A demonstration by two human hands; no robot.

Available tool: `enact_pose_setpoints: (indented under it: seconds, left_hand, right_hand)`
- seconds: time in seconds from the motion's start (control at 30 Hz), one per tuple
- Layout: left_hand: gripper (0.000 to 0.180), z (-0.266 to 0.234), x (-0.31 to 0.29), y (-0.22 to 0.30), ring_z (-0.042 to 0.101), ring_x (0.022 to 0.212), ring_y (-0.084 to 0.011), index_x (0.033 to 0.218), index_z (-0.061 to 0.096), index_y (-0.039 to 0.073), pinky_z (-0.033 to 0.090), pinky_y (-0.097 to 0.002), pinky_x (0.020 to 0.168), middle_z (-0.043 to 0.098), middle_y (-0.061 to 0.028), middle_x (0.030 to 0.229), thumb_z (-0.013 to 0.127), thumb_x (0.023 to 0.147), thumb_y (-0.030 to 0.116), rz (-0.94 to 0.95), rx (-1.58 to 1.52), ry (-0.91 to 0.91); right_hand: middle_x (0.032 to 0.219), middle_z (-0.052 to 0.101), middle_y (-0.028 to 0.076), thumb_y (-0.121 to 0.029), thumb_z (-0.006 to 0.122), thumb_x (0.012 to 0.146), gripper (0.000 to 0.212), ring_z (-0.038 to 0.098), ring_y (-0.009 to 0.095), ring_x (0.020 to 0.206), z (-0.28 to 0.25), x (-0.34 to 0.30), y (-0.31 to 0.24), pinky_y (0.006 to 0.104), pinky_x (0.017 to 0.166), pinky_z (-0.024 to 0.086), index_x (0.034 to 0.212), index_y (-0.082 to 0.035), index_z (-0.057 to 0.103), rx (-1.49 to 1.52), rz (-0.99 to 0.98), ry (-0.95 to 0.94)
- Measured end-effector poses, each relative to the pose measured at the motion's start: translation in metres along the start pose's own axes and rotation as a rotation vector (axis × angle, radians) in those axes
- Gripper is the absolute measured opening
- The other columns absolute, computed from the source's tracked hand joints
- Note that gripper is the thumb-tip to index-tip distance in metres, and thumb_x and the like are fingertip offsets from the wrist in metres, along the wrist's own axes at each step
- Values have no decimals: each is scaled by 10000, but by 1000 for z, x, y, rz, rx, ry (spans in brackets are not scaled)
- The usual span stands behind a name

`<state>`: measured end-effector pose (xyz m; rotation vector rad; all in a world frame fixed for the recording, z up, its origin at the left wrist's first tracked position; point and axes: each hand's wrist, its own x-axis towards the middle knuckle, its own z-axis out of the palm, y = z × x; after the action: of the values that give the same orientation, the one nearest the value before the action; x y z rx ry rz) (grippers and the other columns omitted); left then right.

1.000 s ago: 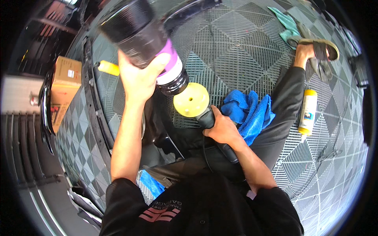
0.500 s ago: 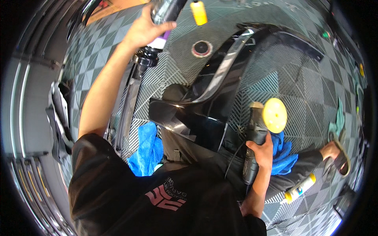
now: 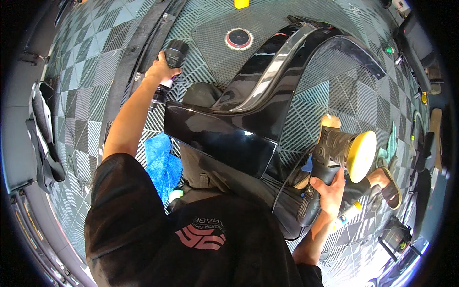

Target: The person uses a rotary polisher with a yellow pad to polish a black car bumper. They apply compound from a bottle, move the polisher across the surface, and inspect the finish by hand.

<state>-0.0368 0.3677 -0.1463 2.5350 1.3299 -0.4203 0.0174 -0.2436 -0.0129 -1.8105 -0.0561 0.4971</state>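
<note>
A glossy black car fender [image 3: 224,129] with a curved wheel arch lies across my legs. On its left, my left hand [image 3: 160,71] is closed around a dark cylindrical bottle [image 3: 176,53], which has a pale and purple band below the fingers. My right hand [image 3: 330,189] grips the black body of a polisher [image 3: 316,191], right of the fender. Its round yellow foam pad [image 3: 362,157] faces right, apart from the panel, and a thin cord runs from the tool over my leg.
A blue towel [image 3: 162,165] lies by my left thigh. On the tiled floor are a round brush disc [image 3: 239,39] and a yellow object [image 3: 242,4] beyond. A yellow-and-white bottle [image 3: 348,216] sits behind my right forearm. Long dark trim strips [image 3: 131,67] lie at left.
My left hand has lowered toward the floor with the bottle, now tipped differently. My right hand has moved slightly right, and the polisher's pad has turned to face sideways.
</note>
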Motion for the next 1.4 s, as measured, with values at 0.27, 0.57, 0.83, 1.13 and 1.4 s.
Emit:
enact_pose_setpoints:
  seconds: [0.27, 0.57, 0.83, 1.13, 1.4]
  left_hand:
    - [980, -42, -36, 38, 410, 1414, -471, 1585, 364, 95, 354, -529, 1164, 457, -333, 1487, 796, 822, 534, 536, -221, 466]
    - [1046, -117, -258, 238, 469, 1410, -274, 1566, 416, 77, 408, -442, 1135, 464, -125, 1547, 931, 679, 277, 1555, -705, -337]
    - [815, -109, -294, 288, 532, 1311, -298, 1393, 660, 210, 440, -414, 1112, 555, -105, 1343, 917, 625, 109, 1577, -605, -547]
    - [574, -93, -289, 279, 426, 1417, -366, 1230, 764, 220, 430, -480, 1094, 437, -146, 1568, 860, 683, 73, 1819, -602, -50]
    - [596, -67, -291, 272, 347, 1441, -394, 1279, 731, 195, 342, -487, 1173, 380, -153, 1592, 871, 710, 85, 1825, -684, 49]
  right_hand:
    - [1145, 693, 92, 9, 851, 662, 714, 648, 229, 1054, 4, -6, -24, 357, 971, 507, 1322, 34, 579, -124, 65, -17]
    - [1260, 672, 99, -79, 889, 672, 721, 601, 213, 1198, -5, -15, -34, 355, 1072, 445, 1328, 8, 602, -292, -35, -56]
    - [1223, 705, 117, -87, 883, 687, 670, 649, 240, 1177, -12, -28, -32, 367, 1038, 495, 1298, -3, 621, -351, -41, -102]
    - [1271, 682, 224, -199, 876, 681, 819, 649, 368, 1220, -14, -26, -28, 403, 1046, 499, 1397, 10, 538, -336, -52, -93]
    - [1283, 673, 213, -180, 875, 681, 810, 636, 352, 1230, -9, -27, -24, 396, 1053, 487, 1398, -4, 541, -283, -30, -57]
